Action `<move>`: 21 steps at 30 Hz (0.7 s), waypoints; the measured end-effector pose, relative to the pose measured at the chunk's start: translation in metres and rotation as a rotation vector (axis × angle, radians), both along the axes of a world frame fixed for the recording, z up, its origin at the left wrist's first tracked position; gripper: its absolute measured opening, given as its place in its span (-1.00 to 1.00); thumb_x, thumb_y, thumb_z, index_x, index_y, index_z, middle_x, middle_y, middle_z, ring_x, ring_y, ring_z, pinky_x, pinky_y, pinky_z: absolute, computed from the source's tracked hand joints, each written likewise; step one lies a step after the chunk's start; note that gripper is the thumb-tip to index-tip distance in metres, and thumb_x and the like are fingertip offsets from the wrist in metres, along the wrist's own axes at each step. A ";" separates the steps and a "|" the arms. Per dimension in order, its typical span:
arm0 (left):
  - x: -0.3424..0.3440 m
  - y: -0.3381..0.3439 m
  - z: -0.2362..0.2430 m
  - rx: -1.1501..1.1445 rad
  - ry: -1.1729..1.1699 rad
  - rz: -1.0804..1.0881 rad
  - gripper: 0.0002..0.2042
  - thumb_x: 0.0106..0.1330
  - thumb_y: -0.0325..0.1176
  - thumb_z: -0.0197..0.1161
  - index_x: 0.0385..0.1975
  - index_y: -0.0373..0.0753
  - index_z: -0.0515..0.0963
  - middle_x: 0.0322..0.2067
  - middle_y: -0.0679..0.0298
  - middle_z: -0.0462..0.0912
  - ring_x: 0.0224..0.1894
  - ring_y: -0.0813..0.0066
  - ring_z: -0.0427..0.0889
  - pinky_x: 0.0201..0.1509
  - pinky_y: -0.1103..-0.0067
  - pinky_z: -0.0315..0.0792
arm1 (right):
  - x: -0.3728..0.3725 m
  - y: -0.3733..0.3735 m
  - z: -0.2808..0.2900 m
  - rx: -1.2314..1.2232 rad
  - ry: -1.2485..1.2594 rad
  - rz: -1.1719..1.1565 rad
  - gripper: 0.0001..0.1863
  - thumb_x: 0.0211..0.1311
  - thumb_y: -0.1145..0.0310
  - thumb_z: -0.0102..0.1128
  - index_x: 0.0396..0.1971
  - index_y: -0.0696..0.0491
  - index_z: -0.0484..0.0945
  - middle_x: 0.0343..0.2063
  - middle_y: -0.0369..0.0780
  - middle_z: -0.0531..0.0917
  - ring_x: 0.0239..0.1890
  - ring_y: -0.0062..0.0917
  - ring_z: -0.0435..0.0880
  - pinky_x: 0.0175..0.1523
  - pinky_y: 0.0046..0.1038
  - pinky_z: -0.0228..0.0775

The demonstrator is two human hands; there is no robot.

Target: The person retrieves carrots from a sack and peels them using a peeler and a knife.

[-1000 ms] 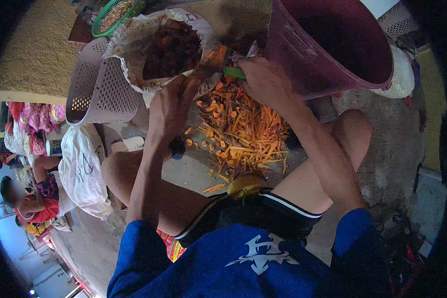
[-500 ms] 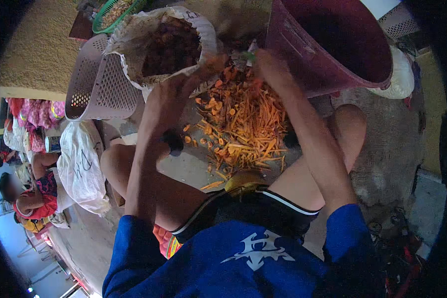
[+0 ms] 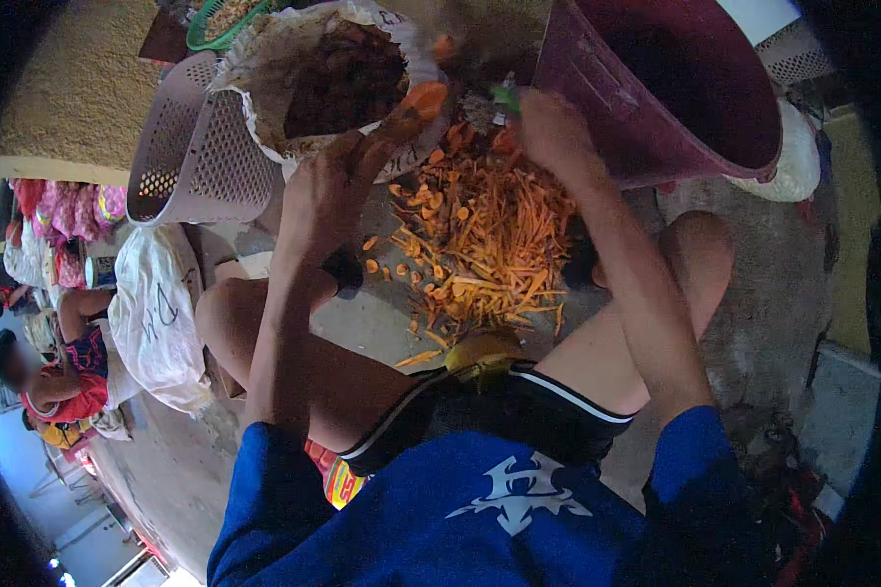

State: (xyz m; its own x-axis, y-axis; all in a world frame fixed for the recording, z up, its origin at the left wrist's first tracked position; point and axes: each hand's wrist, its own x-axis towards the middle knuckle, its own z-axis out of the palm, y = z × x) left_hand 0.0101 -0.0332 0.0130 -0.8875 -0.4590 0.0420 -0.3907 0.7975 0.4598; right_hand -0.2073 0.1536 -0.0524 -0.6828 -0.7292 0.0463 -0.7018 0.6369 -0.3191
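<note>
My left hand [image 3: 331, 181] is closed round a carrot [image 3: 424, 101], whose orange end points up and to the right beside the open sack. My right hand [image 3: 556, 127] grips a small green-handled tool [image 3: 506, 97]; blur hides whether it is a knife or a peeler. Between and below my hands, a heap of orange carrot peelings [image 3: 504, 235] with round cut ends lies on the floor between my legs. A blurred orange piece [image 3: 444, 47] shows beyond the carrot, at the sack's right rim.
A white woven sack [image 3: 250, 73] with dark brown contents stands front left, beside a perforated plastic basket [image 3: 220, 166]. A large maroon tub [image 3: 607, 108] leans at front right. Further left are a tied white sack [image 3: 157, 313] and a seated person in red [image 3: 78, 386].
The carrot's end, blurred before, now shows bright orange next to the sack. My right hand has shifted slightly right and up with the green-handled tool. The view has tilted a little.
</note>
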 end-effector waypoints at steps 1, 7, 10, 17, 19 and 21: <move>0.000 0.002 0.001 0.040 0.050 0.002 -0.57 0.41 0.05 0.10 -0.19 -0.28 0.55 -0.37 -0.11 0.64 -0.22 -0.19 0.63 -0.19 0.12 0.44 | -0.007 0.003 0.010 0.055 -0.070 -0.050 -0.74 0.31 0.29 0.18 -0.17 0.19 0.55 -0.34 0.07 0.66 -0.20 -0.06 0.69 -0.12 -0.07 0.52; -0.002 0.012 0.013 0.003 0.060 0.047 -0.62 0.39 -0.01 0.14 -0.22 -0.28 0.51 -0.37 -0.12 0.65 -0.21 -0.18 0.64 -0.19 0.13 0.44 | 0.035 0.002 0.031 -0.067 -0.141 0.142 -0.71 0.24 0.34 0.23 -0.13 0.20 0.54 -0.28 0.06 0.65 -0.13 -0.08 0.67 -0.08 -0.09 0.51; -0.005 0.014 0.011 0.032 0.051 0.022 -0.66 0.38 -0.06 0.17 -0.22 -0.28 0.51 -0.35 -0.12 0.65 -0.20 -0.17 0.64 -0.18 0.14 0.45 | 0.051 -0.007 0.029 -0.100 -0.107 0.260 -0.70 0.20 0.37 0.25 -0.12 0.21 0.54 -0.26 0.05 0.65 -0.11 -0.11 0.66 -0.04 -0.10 0.49; -0.009 0.020 0.003 0.101 0.134 -0.077 -0.72 0.39 -0.20 0.16 -0.12 -0.30 0.44 -0.24 -0.12 0.65 -0.13 -0.16 0.62 -0.14 0.15 0.46 | 0.060 -0.011 0.027 -0.050 -0.099 0.331 -0.72 0.17 0.38 0.29 -0.19 0.22 0.53 -0.31 0.08 0.62 -0.14 -0.15 0.67 -0.06 -0.12 0.50; -0.010 0.016 0.001 0.138 0.136 -0.073 -0.72 0.38 -0.22 0.17 -0.11 -0.30 0.43 -0.23 -0.11 0.66 -0.14 -0.17 0.62 -0.15 0.15 0.46 | 0.057 -0.012 0.025 -0.050 -0.171 0.347 -0.72 0.17 0.38 0.29 -0.20 0.22 0.52 -0.33 0.06 0.62 -0.18 -0.14 0.67 -0.10 -0.11 0.50; -0.011 0.014 -0.003 0.176 0.135 -0.070 -0.72 0.37 -0.23 0.17 -0.10 -0.30 0.41 -0.23 -0.11 0.66 -0.14 -0.18 0.62 -0.15 0.14 0.47 | 0.057 -0.013 0.024 -0.049 -0.245 0.362 -0.73 0.18 0.37 0.29 -0.21 0.22 0.51 -0.35 0.05 0.61 -0.22 -0.12 0.68 -0.14 -0.11 0.51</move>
